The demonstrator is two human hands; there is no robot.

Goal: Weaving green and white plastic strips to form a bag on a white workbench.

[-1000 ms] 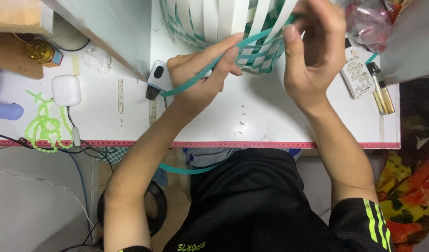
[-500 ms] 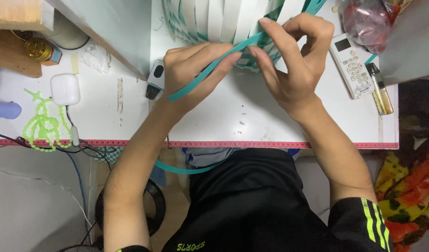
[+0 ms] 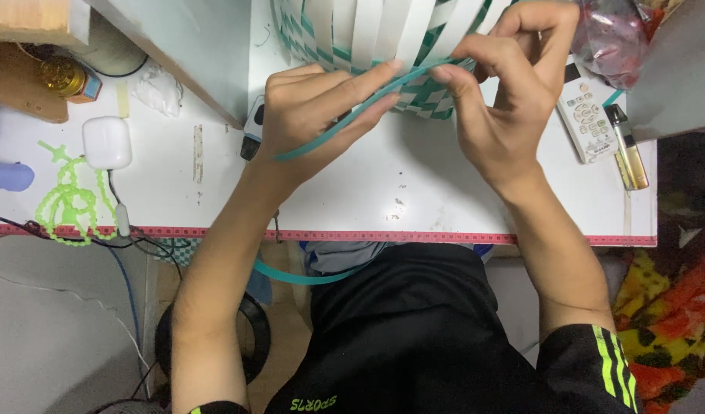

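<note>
- Teal plastic, thin and flat: the strip (image 3: 345,126) runs under the fingertips of both hands, slanting from low on the left, near the left wrist, up to the right, where it meets the woven basket (image 3: 383,54) at the far edge of the table.
- The left hand (image 3: 310,123) lies over the strip with its fingers stretched out almost straight along it, pressing it between fingers and thumb side; the hold is closed on the strip, not open.
- The right hand (image 3: 506,100) pinches the far, upper end of the strip between thumb and forefinger, just at the basket's near wall; the other fingers curl above it.
- So the strip's long axis goes left-near to right-far, and the right hand is the one nearer the weave; the left hand is back along the free length.
- The basket is a lattice of broad white bands crossed by narrow teal ones; only its near part shows, the rest is cut off at the top.
- A further loop of the same teal strip (image 3: 306,276) hangs below the table edge, over the person's lap.
- Right of the hands, on the white table (image 3: 414,199), lie a white remote control (image 3: 586,123) and a slim yellowish lighter-like thing (image 3: 628,149).
- Far left: a white charger block (image 3: 107,142) and a tangle of light green cord (image 3: 65,199).
</note>
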